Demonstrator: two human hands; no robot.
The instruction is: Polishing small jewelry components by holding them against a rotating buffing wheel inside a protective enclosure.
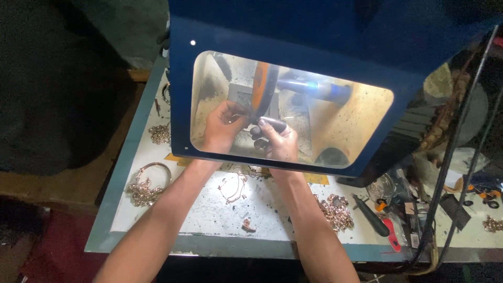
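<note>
Both hands work behind the clear window of a blue machine hood [293, 31]. The left hand [221, 127] is closed, fingertips pinched on a small piece held up against the orange polishing wheel [263, 86]; the piece itself is too small and too hidden to identify. The right hand [280, 140] is closed around a dark rounded handle [272, 123], which lies just beside the left fingertips and at the foot of the wheel. The two hands sit close together, almost touching. The wheel stands on edge on a blue-grey spindle [314, 88] running off to the right inside the hood.

Both forearms reach in from the near edge of the table [157, 246], a white, dusty top with a grey-blue rim. Between the forearms lies a thin rose-gold chain [234, 187], with a small scrap [247, 225] nearer the front edge. Toward the left edge lie a bangle with a heap of chain [146, 183] and, farther back, a second small heap [160, 134]. Right of the right forearm lies a larger pile of rose-gold chain [335, 209], then a black-handled tool [369, 215] with a red-handled tool [390, 233] touching it. Black cables [450, 173] hang across the right end of the table.
</note>
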